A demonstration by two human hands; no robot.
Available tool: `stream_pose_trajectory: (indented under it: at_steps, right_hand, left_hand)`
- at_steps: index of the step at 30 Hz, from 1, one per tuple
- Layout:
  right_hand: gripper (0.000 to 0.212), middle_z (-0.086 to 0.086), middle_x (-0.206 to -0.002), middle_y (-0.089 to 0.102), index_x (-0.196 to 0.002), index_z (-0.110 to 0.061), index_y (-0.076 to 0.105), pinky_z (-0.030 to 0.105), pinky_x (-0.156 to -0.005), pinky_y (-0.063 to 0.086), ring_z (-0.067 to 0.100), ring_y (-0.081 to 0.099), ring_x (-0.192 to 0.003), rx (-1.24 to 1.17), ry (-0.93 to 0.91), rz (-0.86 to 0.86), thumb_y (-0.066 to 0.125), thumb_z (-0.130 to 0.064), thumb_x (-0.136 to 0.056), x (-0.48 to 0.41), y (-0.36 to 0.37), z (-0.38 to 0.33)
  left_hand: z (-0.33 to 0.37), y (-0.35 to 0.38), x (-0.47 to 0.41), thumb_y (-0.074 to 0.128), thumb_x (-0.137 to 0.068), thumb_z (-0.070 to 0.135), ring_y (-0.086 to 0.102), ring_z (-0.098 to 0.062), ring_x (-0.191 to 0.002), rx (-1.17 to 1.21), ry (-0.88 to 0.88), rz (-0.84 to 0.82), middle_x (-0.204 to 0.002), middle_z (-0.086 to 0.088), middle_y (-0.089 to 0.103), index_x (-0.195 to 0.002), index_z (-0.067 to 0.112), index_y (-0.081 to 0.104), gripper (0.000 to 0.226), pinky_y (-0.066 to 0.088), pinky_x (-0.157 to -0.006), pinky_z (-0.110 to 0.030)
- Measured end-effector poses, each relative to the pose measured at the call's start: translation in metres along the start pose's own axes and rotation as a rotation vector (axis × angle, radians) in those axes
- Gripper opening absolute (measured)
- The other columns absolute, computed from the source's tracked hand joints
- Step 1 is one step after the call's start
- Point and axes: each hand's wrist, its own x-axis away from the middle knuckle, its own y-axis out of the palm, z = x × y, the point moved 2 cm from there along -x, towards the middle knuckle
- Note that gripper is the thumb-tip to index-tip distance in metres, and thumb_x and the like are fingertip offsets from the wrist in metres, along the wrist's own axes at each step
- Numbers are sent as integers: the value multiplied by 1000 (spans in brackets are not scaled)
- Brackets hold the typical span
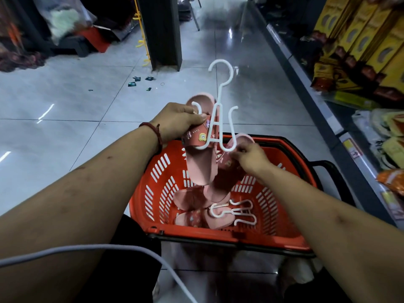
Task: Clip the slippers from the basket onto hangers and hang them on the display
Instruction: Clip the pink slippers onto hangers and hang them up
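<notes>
Above the red basket (153, 193) I hold a white plastic hanger (220, 110), hook pointing away from me. My left hand (177, 122) grips a pink slipper (200, 162) that sits on the hanger's left arm. My right hand (251, 159) holds a second pink slipper (229, 173) at the hanger's right arm, its toe hanging down into the basket. On the basket floor lie more pink slippers (190, 217) and a spare white hanger (236, 212).
A yellow hook display stand (141, 29) rises beside a dark pillar (161, 31) at the far middle. Shelves of packaged goods (360, 51) run along the right. Small wrappers (140, 80) litter the tiled floor. A grey cable (109, 248) crosses in front of me.
</notes>
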Motion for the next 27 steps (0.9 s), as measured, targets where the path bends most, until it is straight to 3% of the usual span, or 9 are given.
stream_pose_trajectory:
  at_steps: [2,4,8,10,13,17,19,22,27]
  right_hand:
    - [21,6,-61,65,-79,-13,68,44,-59,56,27,60,-54,-55,-25,37,61,-16,-98,8,-15,-14]
    - [29,2,-53,63,-73,-13,66,37,-53,53,20,58,-46,-68,-77,74,57,-19,-100,18,-31,-30]
    - [17,7,-87,73,-97,-17,75,40,-73,61,24,71,-77,-65,-95,177,63,-29,-97,24,-57,-47]
    - [17,7,-95,74,-97,-16,76,40,-77,61,24,72,-84,-69,-104,206,68,-29,-92,24,-68,-50]
    - [16,7,-93,74,-95,-13,76,41,-76,61,25,72,-84,-13,-148,211,69,-27,-90,29,-81,-55]
    - [14,4,-91,72,-95,-16,76,36,-78,58,22,70,-84,10,-157,267,68,-27,-91,30,-90,-56]
    - [15,4,-94,73,-97,-16,76,29,-70,56,18,69,-80,-8,-156,289,68,-27,-93,30,-92,-57]
    - [17,2,-93,70,-100,-15,76,22,-61,51,10,65,-74,-1,-160,281,66,-28,-93,32,-93,-60]
    - [17,4,-90,72,-94,-14,77,35,-78,57,20,69,-82,10,-170,279,66,-27,-92,32,-91,-69]
  left_hand:
    - [-5,2,0,75,-86,18,67,-27,-81,-27,-19,-12,-95,-23,73,-95,-9,70,29,55,-94,-51]
    - [-9,5,0,76,-86,18,72,-30,-85,-66,-46,-29,-92,-17,76,-89,-2,75,20,57,-93,-48]
    - [-13,14,3,75,-86,20,72,-25,-83,-189,-44,-93,-92,-13,76,-86,3,77,17,58,-90,-38]
    - [-16,19,3,74,-87,22,68,-20,-76,-275,-24,-125,-88,-12,75,-85,1,75,21,58,-83,-32]
    - [-16,24,4,74,-87,25,64,-17,-70,-305,2,-157,-76,-5,69,-72,6,70,24,55,-76,-30]
    - [-16,28,6,74,-87,25,68,-20,-77,-296,31,-212,-88,-18,73,-87,-4,70,29,56,-90,-41]
    - [-16,30,7,74,-87,27,72,-25,-87,-317,49,-255,-95,-18,74,-90,-1,72,28,56,-94,-45]
    - [-17,32,7,75,-85,32,72,-23,-87,-363,59,-279,-90,-13,75,-84,7,75,25,55,-94,-46]
    - [-20,33,7,74,-71,49,71,-28,-93,-448,27,-281,-81,-5,75,-71,18,73,31,55,-93,-47]
